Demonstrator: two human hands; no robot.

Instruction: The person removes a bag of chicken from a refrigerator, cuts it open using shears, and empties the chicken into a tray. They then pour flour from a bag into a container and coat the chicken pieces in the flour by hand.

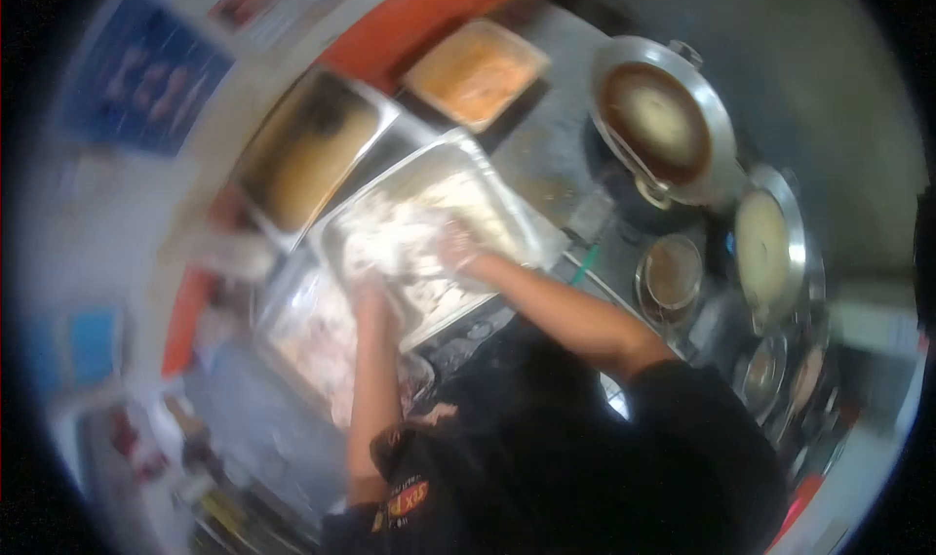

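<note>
Both my hands are in a rectangular metal tray (330, 246) of white flour (385, 228). My left hand (370, 292) is at the tray's near left side, its fingers down in the white powder and smeared by motion. Opposite it, my right hand (460, 251) reaches into the flour near the middle of the tray, seemingly in a thin clear glove; its fingertips are blurred and partly covered. Pale, flour-coated lumps lie around the fingers. Just left of my left forearm is another tray holding pale pink raw meat (322, 340).
Behind the flour tray stand a metal pan of yellowish liquid (297, 179) and a tub of orange food (478, 72). To the right are a wok of brown oil (655, 116), a second wok with pale contents (763, 248) and a round strainer (673, 272).
</note>
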